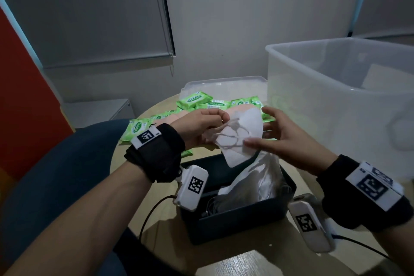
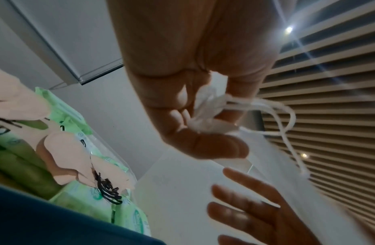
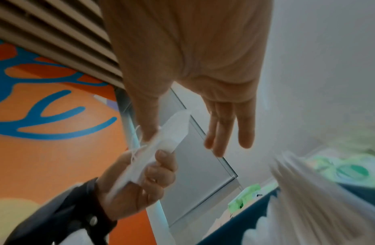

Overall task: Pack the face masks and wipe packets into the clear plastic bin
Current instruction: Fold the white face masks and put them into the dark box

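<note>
A white face mask (image 1: 251, 123) with tangled ear loops hangs over the dark box. My left hand (image 1: 220, 119) grips its left edge; the left wrist view shows the fingers of my left hand (image 2: 203, 112) curled round the bunched mask (image 2: 205, 102). My right hand (image 1: 259, 127) is spread beside it, thumb resting on the mask's front, fingers straight and apart from it, as my right hand (image 3: 186, 137) and mask (image 3: 172, 131) also show. Green wipe packets (image 1: 195, 99) lie behind. The clear plastic bin (image 1: 313, 107) stands at the right.
A dark box (image 1: 235, 228) near the table's front edge holds a plastic bag (image 1: 264, 177) of white masks. Peach masks (image 2: 65, 149) lie among the wipe packets (image 2: 128, 213) on a clear lid (image 1: 224, 82). The round wooden table (image 1: 161, 215) carries cables.
</note>
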A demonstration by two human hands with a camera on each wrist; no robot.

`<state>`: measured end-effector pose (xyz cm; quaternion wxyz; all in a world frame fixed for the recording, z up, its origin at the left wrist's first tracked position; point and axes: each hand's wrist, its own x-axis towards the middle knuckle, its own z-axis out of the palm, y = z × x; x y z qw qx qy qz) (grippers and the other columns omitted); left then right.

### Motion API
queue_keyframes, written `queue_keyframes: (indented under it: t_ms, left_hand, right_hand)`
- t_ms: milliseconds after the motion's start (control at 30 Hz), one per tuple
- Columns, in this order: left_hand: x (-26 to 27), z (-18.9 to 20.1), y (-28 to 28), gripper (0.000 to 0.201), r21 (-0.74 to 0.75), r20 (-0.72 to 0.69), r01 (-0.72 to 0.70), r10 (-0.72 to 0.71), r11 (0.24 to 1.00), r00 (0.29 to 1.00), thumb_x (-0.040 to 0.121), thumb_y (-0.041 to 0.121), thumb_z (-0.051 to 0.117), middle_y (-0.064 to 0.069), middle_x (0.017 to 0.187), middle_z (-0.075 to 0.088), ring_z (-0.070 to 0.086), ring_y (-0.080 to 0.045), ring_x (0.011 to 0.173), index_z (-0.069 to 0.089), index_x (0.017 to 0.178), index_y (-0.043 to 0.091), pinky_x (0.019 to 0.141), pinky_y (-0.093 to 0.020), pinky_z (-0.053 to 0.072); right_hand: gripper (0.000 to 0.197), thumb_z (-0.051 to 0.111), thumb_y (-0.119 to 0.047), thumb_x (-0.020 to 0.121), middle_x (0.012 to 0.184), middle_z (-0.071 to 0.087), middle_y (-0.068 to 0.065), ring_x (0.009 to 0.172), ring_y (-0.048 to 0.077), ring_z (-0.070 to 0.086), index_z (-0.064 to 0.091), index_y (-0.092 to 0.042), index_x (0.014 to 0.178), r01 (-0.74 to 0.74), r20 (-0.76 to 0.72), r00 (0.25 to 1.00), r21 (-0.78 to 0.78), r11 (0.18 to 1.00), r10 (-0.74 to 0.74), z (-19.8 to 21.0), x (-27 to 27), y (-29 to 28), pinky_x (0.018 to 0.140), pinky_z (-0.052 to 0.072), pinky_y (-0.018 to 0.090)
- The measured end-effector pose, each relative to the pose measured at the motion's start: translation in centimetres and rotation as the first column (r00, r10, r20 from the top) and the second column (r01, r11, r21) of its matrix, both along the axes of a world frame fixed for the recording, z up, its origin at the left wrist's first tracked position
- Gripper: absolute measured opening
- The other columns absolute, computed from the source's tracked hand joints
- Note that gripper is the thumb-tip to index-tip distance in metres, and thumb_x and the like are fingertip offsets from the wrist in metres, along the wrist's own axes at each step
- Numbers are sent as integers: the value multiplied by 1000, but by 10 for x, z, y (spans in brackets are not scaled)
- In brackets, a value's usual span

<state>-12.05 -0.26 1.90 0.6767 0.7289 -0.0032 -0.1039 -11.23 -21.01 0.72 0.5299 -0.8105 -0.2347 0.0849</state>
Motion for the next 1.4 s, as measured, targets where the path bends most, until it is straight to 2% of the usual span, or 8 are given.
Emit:
queue_keyframes:
  t_ms: [200, 300, 433, 600, 667, 867, 1067, 1400]
  left_hand:
    - [-6, 3, -2, 27, 83, 62, -158, 153, 984, 986, 88, -7, 42, 3, 63, 56, 52, -7, 45, 55, 76, 13, 39, -17, 43]
    - [-5, 6, 3, 32, 291, 349, -374, 266, 881, 898, 86, -9, 43, 5, 82, 57, 53, -12, 73, 55, 79, 20, 65, -25, 46]
    - [-16, 19, -4, 33, 549, 563, -337, -40, 765, 826, 78, 2, 64, 6, 110, 59, 52, -9, 108, 57, 101, 25, 86, -20, 42]
    - [-15, 25, -25, 68, 803, 437, -147, -403, 577, 804, 65, 13, 82, 1, 114, 62, 56, -11, 104, 53, 126, 16, 82, -5, 41]
    - [-15, 28, -28, 62, 834, 379, -139, -372, 534, 847, 64, 15, 83, 6, 92, 65, 61, -16, 88, 57, 121, 20, 78, -27, 51]
    - [-14, 54, -7, 17, 956, 88, 48, -440, 289, 894, 74, 21, 67, 7, 70, 54, 50, -12, 67, 65, 90, 26, 68, -25, 46]
    - [6, 53, 7, 11, 804, -234, 365, -314, 470, 920, 77, -6, 58, 6, 57, 60, 53, -3, 49, 62, 76, 4, 50, -15, 41]
    - [27, -19, -67, 5, 936, -352, 335, -379, -112, 856, 84, 8, 59, 4, 63, 42, 45, -17, 78, 61, 88, 12, 50, -21, 33]
  right_hand:
    - [38, 65, 3, 81, 67, 65, 5, 61, 15, 62, 55, -3, 117, 34, -97, 995, 203, 979, -14, 1, 10, -6, 67, 55, 24]
    - [31, 60, 5, 84, 60, 58, -2, 56, 12, 58, 54, -7, 112, 87, -130, 990, 202, 976, -61, 2, 15, -5, 61, 55, 24]
    - [18, 62, 0, 85, 67, 59, -3, 61, 9, 54, 63, -16, 93, -63, -23, 998, 6, 998, 63, 9, 11, 1, 57, 47, 19]
    - [10, 67, 1, 80, 59, 61, -4, 46, -3, 51, 69, -7, 85, -130, 57, 990, 1, 992, 129, 17, 7, 15, 47, 41, 11]
    - [10, 71, 0, 77, 60, 61, 1, 45, 0, 54, 65, -7, 78, -113, 55, 992, 54, 992, 111, 18, 6, 19, 45, 43, 14]
    - [21, 77, -17, 69, 63, 64, -2, 52, 5, 57, 65, -7, 82, -99, -9, 995, 78, 992, 100, 19, 11, 4, 48, 48, 15]
    - [27, 79, -6, 70, 89, 67, 1, 63, -4, 60, 65, -25, 82, -41, 0, 999, -233, 972, 42, -4, 37, -24, 67, 50, 15]
    - [44, 80, 2, 65, 96, 60, 8, 79, 19, 59, 64, -21, 99, -95, -131, 990, -349, 932, 52, -17, 37, -35, 74, 54, 28]
